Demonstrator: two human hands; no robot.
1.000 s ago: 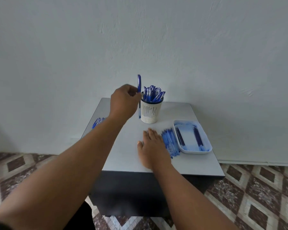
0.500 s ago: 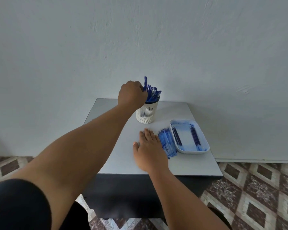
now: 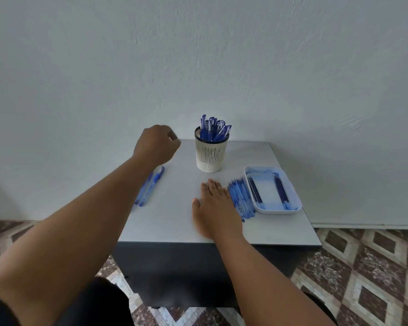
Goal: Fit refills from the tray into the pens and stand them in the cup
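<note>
- The left hand hangs in the air with fingers curled, holding nothing visible, just left of the cup; the cup is crowded with capped pens.
- The right hand lies flat and open on the worktop.
- The step in hand looks like the gap between pens: one delivery finished, the next not begun.
- Two loose pens lie below the left hand, near the worktop's left edge.
- Clear barrels lie just right of the right hand; beyond them the tray holds dark refills.
- The next move probably calls for picking a refill and a pen; open worktop lies between the hands.
</note>
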